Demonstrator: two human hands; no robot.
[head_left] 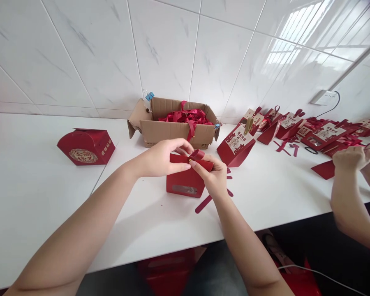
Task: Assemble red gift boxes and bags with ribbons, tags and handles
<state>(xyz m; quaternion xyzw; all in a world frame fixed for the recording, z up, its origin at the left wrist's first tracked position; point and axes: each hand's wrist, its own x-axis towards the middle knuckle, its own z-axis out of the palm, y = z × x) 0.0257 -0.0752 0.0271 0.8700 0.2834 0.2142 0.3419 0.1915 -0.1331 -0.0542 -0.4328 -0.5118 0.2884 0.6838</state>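
Note:
A red gift box [183, 181] with a small clear window stands on the white table between my hands. On its top a dark red strap [197, 155] forms a loop, with a small gold stud at its base. My left hand [166, 158] grips the box's top edge from the left, thumb at the stud. From the right, my right hand [211, 170] is closed on the same top edge, its thumb tip touching the stud too. Loose red straps [203, 204] lie beside the box, partly under my right hand.
Behind stands a cardboard box [169, 133] of red ribbons. A red box [86, 147] sits at left, another red box [237, 144] right of the carton. More red boxes [291, 123] and a co-worker's hands [353, 158] are at right. The table's front edge [160, 251] runs nearby.

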